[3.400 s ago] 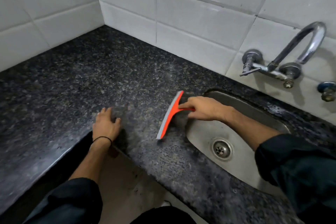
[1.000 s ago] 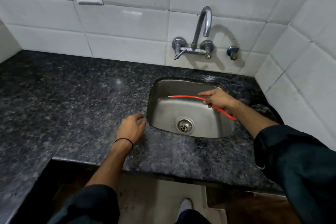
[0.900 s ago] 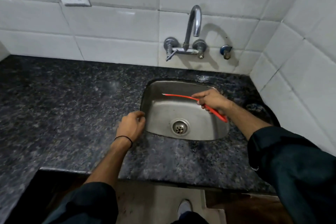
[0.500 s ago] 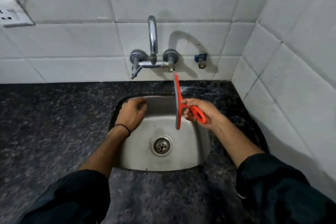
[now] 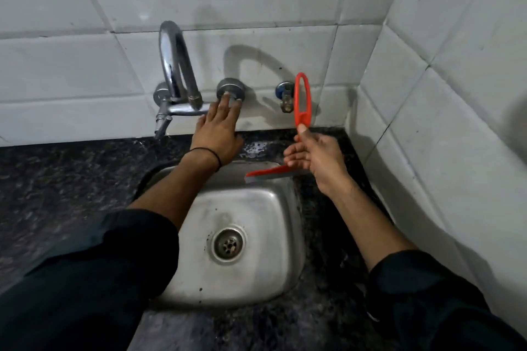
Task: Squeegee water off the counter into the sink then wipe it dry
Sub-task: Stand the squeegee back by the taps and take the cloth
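Note:
My right hand (image 5: pixel 316 155) holds the orange squeegee (image 5: pixel 302 100) above the back right corner of the steel sink (image 5: pixel 256 279). Its loop handle points up against the wall tiles, and its blade (image 5: pixel 269 173) sticks out leftward under my palm. My left hand (image 5: pixel 219 128) reaches over the sink to the wall, fingertips on the right tap knob (image 5: pixel 231 89), fingers spread. The dark speckled granite counter (image 5: pixel 57 179) surrounds the sink; wet droplets glisten on the strip behind it.
A chrome gooseneck faucet (image 5: pixel 174 65) with a left valve lever (image 5: pixel 162 120) is mounted on the white tiled wall. A small blue-capped valve (image 5: pixel 285 94) sits right of the tap knob. A tiled side wall closes off the right. The sink drain (image 5: pixel 229 245) lies mid-basin.
The view swung from the left counter to above the sink. My right hand lifted the squeegee from the sink and turned its handle up. My left hand moved from the sink rim to the tap knob.

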